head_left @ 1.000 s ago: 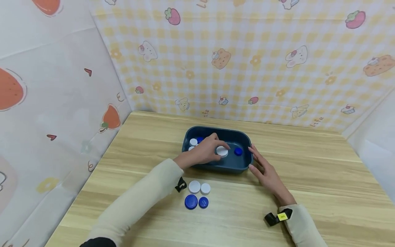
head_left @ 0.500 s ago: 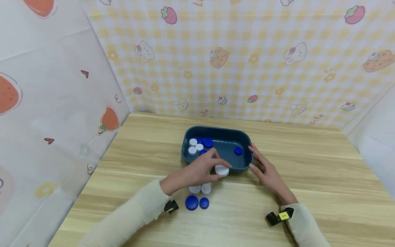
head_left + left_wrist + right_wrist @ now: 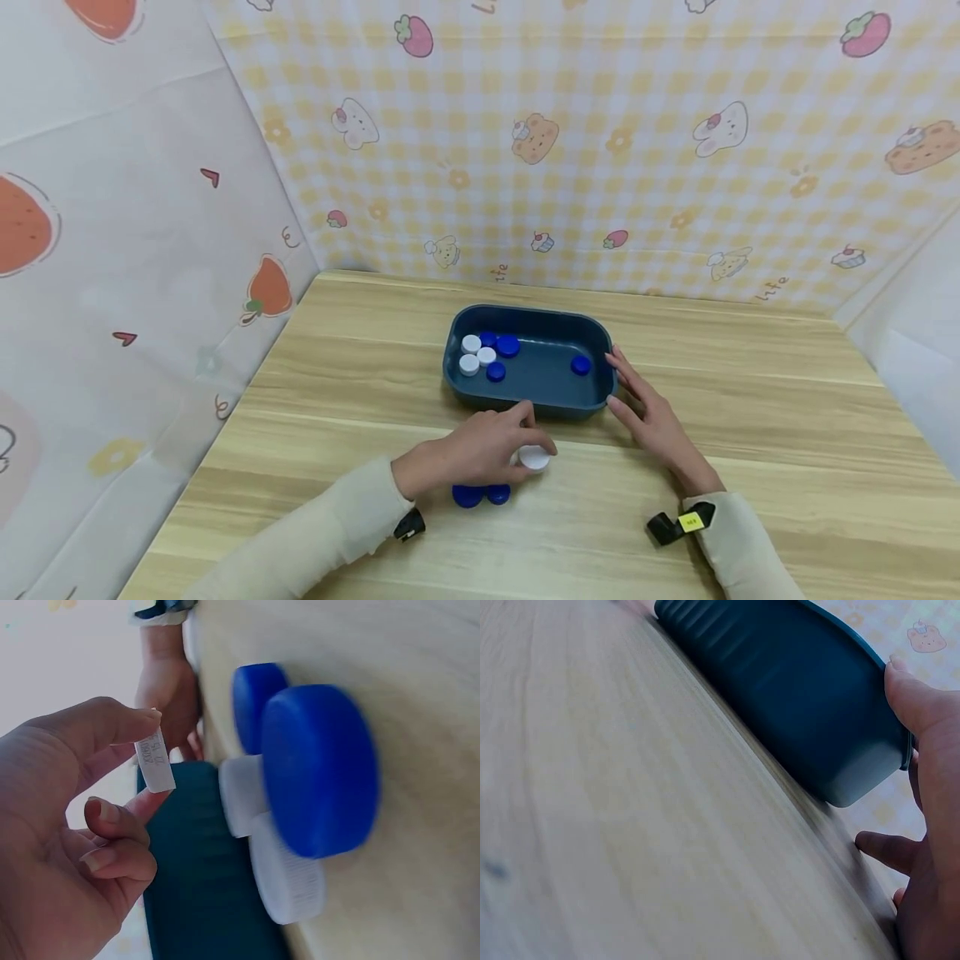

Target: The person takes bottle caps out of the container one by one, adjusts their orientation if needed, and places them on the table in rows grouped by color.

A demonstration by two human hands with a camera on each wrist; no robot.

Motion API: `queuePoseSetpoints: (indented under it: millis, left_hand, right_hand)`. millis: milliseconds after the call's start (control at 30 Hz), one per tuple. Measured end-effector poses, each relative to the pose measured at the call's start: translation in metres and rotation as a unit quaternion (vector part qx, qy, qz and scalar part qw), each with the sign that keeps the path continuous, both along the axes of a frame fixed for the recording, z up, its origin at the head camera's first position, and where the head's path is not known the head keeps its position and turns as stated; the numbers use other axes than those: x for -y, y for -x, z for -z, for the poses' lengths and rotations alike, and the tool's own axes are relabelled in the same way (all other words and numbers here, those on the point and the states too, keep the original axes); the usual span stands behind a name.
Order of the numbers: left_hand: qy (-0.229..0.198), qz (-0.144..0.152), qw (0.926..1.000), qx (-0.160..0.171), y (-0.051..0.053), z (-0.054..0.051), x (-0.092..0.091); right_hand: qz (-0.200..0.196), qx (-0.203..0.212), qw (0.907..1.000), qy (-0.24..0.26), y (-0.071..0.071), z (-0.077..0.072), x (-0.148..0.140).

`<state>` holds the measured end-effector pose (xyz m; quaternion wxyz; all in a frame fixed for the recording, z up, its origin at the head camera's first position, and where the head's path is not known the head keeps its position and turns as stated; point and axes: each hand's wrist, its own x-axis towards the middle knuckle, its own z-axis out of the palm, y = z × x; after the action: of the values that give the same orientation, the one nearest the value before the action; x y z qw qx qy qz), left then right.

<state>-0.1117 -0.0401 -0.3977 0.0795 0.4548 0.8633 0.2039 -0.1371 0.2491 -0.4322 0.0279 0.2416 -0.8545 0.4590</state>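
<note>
Between thumb and fingertip, my left hand pinches a white bottle cap above the table, in front of the dark blue box. In the left wrist view the held cap stands edge-on with print on it. Below that hand lie a large blue cap, a smaller blue cap and two white caps; the head view hides the white ones behind the hand. My right hand touches the box's right end, its thumb at the rim.
Inside the box, white caps and blue caps cluster at the left. A single blue cap lies at the right. The wooden table meets a checked cloth behind and a white cloth at left.
My left hand has brought the white cap out of the box, over its front rim and toward me. The right hand stays at the box's end.
</note>
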Motion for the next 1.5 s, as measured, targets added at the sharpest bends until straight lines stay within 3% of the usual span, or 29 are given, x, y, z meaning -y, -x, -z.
queuePoseSetpoints:
  millis: [133, 400, 733, 1167, 1367, 1500]
  left_hand:
    - [0.029, -0.001, 0.9995, -0.011, 0.001, 0.007, -0.003]
    - [0.057, -0.007, 0.9984, 0.006, 0.001, 0.01, -0.008]
    - [0.061, -0.016, 0.9979, 0.015, 0.003, 0.018, -0.008]
    - [0.098, -0.021, 0.9944, 0.033, 0.008, 0.013, -0.011]
    - [0.095, -0.016, 0.9946, 0.038, 0.01, 0.013, -0.01]
    - [0.095, -0.008, 0.995, 0.03, 0.01, 0.007, -0.01]
  right_hand:
    - [0.0, 0.0, 1.0, 0.001, 0.0, 0.0, 0.0]
    - [-0.002, -0.005, 1.0, 0.0, 0.001, 0.001, 0.0]
    - [0.001, -0.001, 1.0, -0.001, 0.0, 0.002, -0.001]
    - [0.003, 0.0, 1.0, 0.001, 0.001, 0.002, -0.001]
    - [0.002, 0.001, 1.0, 0.001, 0.001, 0.003, -0.002]
    - [0.001, 0.001, 1.0, 0.005, 0.001, 0.002, -0.002]
